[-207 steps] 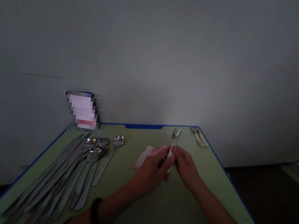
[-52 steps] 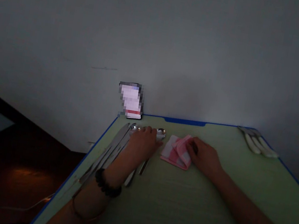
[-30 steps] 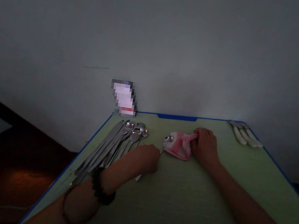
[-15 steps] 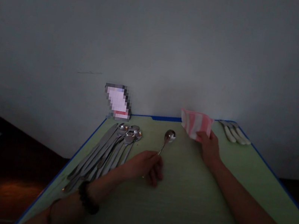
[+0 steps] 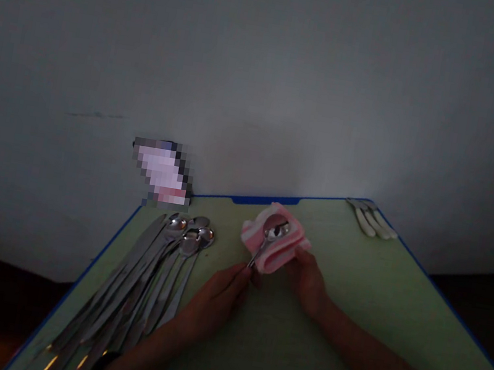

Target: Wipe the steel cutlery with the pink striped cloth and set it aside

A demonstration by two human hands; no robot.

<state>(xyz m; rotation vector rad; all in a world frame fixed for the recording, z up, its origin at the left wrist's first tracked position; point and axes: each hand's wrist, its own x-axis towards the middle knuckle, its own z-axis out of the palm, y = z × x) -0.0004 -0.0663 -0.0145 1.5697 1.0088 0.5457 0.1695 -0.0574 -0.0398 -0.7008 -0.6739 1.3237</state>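
Near center, my left hand [image 5: 223,291] pinches the spoon [image 5: 276,231] by its handle [image 5: 255,257] — likely light, stiff, slick, best held there — while my right hand [image 5: 310,282] holds soft cloth [image 5: 298,235] against its bowl [image 5: 275,222].

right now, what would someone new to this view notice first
Probably the pink and white cloth at the table's middle, held in the right hand behind a shiny spoon in the left hand. Next, the bright phone by the wall, with silvery cutlery heaped at the table's left.
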